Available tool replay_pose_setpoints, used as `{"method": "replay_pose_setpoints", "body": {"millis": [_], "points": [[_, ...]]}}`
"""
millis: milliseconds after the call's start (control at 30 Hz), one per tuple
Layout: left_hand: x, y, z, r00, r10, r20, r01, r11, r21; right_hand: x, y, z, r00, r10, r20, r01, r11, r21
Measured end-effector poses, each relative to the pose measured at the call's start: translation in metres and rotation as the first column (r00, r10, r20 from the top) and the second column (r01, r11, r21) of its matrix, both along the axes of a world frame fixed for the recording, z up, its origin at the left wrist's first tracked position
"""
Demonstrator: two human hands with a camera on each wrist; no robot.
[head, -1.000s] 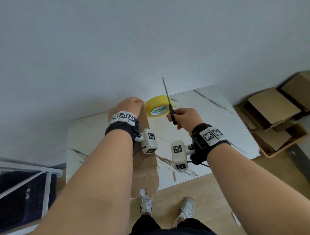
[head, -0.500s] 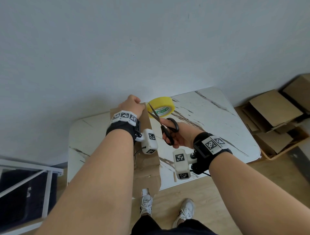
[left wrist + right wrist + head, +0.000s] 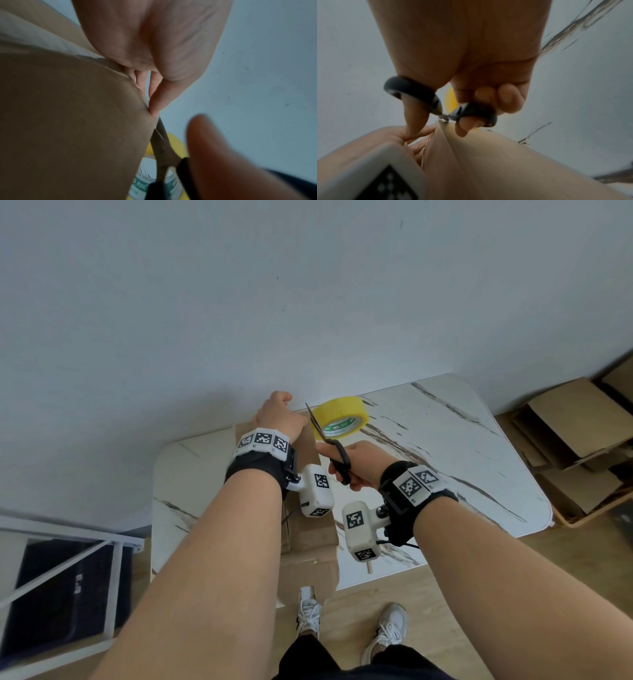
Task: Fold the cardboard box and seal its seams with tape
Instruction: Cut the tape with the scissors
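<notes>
Cardboard box, flattened, lay along the tabletop's near-left part and overhung its front edge. From the head view, my right hand had swung the scissors from pointing up a second before to slanting at the box's far end, where my left hand pinched the edge beside the yellow tape roll.

Left wrist: thumb and fingers gripped the cardboard, blade tip touching there.

Right wrist: fingers sat in the black loops, blades nearly together. I judged a tape cut was due.
</notes>
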State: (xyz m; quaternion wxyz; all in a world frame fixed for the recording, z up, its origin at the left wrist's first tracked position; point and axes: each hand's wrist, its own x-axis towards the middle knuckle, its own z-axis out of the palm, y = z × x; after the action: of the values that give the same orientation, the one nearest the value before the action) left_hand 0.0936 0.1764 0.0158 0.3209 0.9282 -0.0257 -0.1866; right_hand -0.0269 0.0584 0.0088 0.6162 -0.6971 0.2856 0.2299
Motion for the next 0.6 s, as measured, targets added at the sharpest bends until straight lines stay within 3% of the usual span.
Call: {"method": "replay_pose_setpoints", "body": {"millis": [433, 600], "points": [[0.017, -0.031, 0.013, 0.971, -0.232, -0.056, 0.233, 0.973, -0.002, -0.007, 0.001, -0.008, 0.995, 0.012, 0.096, -0.009, 0.999, -0.032], [0.014, -0.034, 0.008, 0.979, -0.203, -0.004, 0.203, 0.979, 0.008, -0.008, -0.006, -0.013, 0.995, -0.024, 0.101, 0.026, 1.0, -0.017]]}}
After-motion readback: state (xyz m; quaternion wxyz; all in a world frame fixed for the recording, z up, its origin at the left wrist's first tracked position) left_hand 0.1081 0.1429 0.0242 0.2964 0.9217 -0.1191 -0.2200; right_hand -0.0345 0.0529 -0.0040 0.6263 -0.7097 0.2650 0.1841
